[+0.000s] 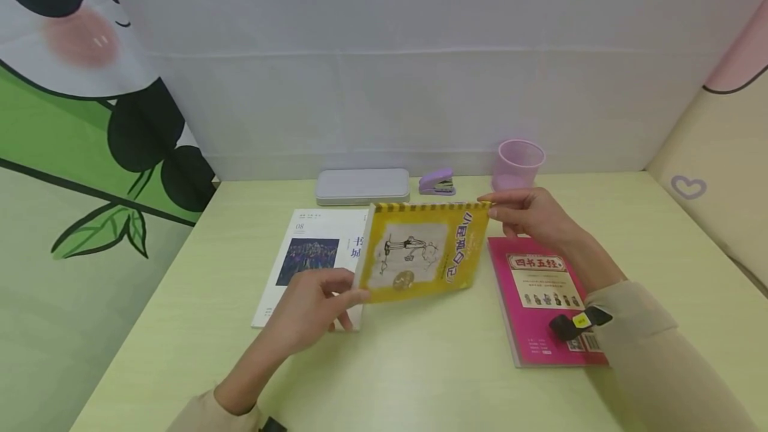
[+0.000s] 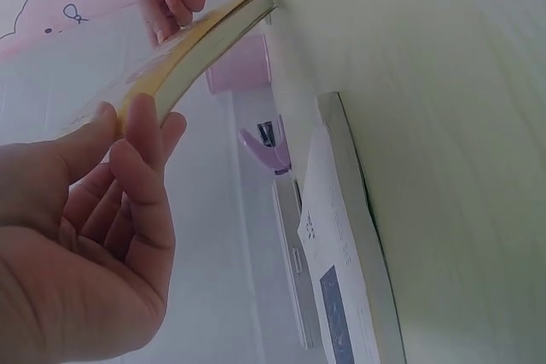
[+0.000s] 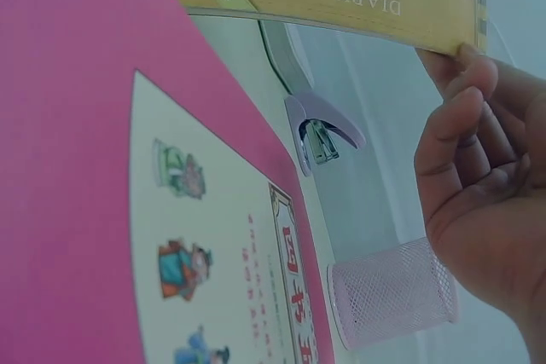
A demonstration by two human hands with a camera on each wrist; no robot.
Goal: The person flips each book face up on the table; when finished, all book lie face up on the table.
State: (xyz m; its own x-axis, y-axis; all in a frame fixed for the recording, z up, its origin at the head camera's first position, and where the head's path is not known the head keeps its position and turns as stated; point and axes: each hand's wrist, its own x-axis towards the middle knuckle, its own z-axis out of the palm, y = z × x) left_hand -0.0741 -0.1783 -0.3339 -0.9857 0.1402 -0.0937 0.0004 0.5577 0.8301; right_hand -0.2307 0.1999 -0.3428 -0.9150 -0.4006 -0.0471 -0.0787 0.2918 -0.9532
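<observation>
A yellow paperback book (image 1: 456,232) with a line drawing on its cover is held sideways above the table between both hands. My left hand (image 1: 315,305) pinches its lower left corner between thumb and fingers, seen closely in the left wrist view. At the opposite upper right corner, my right hand (image 1: 531,215) pinches the book with thumb and fingertips. Partly behind the yellow book lies a white book (image 1: 309,229) with a dark blue picture. Below my right hand is a pink book (image 1: 531,335), flat on the table and partly covered by the right wrist's strap.
Along the back of the table (image 1: 420,379) stand a grey flat case (image 1: 363,187), a purple stapler (image 1: 437,182) and a pink mesh cup (image 1: 519,164). A pale cloth wall rises behind them. Printed panels flank both sides.
</observation>
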